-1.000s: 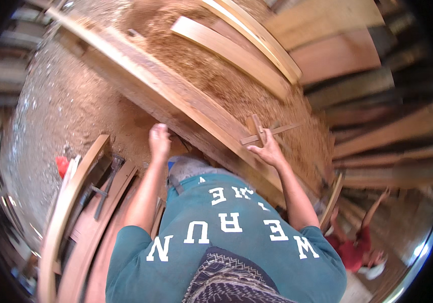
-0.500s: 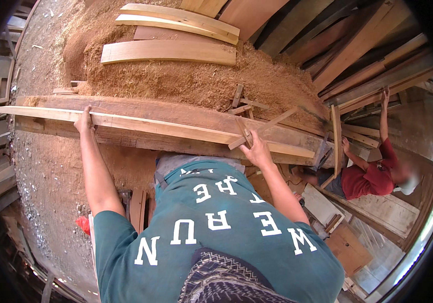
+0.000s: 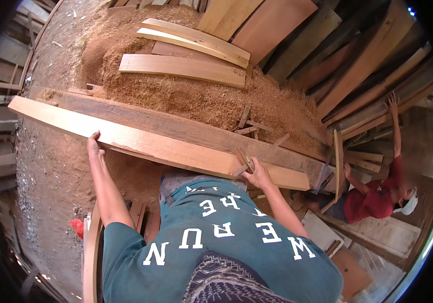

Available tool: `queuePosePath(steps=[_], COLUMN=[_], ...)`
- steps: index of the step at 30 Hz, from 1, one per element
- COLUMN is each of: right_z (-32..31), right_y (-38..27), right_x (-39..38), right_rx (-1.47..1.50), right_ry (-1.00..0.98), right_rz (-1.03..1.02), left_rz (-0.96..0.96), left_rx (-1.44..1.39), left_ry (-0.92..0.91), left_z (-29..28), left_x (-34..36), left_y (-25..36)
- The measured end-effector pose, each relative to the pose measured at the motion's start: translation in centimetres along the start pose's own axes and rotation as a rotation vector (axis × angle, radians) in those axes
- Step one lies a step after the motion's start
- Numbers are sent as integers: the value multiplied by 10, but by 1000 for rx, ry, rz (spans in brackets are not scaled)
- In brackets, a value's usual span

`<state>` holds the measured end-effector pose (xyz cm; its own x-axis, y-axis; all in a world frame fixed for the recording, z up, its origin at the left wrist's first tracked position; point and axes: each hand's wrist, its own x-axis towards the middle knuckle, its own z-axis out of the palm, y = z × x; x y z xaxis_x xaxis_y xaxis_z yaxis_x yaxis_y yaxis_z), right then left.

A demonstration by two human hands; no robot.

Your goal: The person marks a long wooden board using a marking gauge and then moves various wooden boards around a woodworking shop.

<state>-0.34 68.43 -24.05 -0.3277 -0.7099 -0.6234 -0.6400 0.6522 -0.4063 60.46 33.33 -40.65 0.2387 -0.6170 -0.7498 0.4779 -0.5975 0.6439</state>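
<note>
A long, pale, slightly curved plank [image 3: 140,144] slants across in front of me with its broad face up. My left hand [image 3: 95,145] grips its near edge toward the left end, the fingers partly hidden beneath the wood. In my right hand [image 3: 258,175] is a wooden marking gauge [image 3: 246,160], a small block on a stick-like stem, held at the plank near its right end. Just behind the plank lies a thick, weathered timber beam [image 3: 176,121].
Sawdust and shavings [image 3: 196,93] heap up beyond the beam, with curved boards [image 3: 183,69] on them and wood offcuts [image 3: 247,121] nearby. More boards [image 3: 277,30] lean at the far right. A person in a red shirt [image 3: 373,202] works at the right, one arm raised toward them.
The plank has rolled from its narrow edge to its broad face and come nearer to me. Both my hands stay on it or the gauge. The other person's raised hand has spread its fingers.
</note>
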Motion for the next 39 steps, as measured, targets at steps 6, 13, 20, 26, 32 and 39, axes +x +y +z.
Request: queuePosePath(steps=[6,13,20,26,32,39], right_z=[-24,-59,-90,-110,-91,-78], right_y=[-7,-8,-8,-28,-22,-71], right_x=[-15,-27,-80,-130,-134,-166], right_rx=[-16,-11,26,-61,138,100], right_ry=[-24,-86,-125,-285,-478,-554], right_rz=[-92,-295,-493,-597,-762,-869], left_rz=[205,553,761,851,1019,1137], left_rx=[-211,-325,-421,-467,-403,-423], left_ry=[-85,-87,-66,-43,36,133], left_z=[-12,12,-2,-58,-99,-156], left_x=[-64,-179,-331,-434,-514,-590], left_y=[21,88,129,151,186,213])
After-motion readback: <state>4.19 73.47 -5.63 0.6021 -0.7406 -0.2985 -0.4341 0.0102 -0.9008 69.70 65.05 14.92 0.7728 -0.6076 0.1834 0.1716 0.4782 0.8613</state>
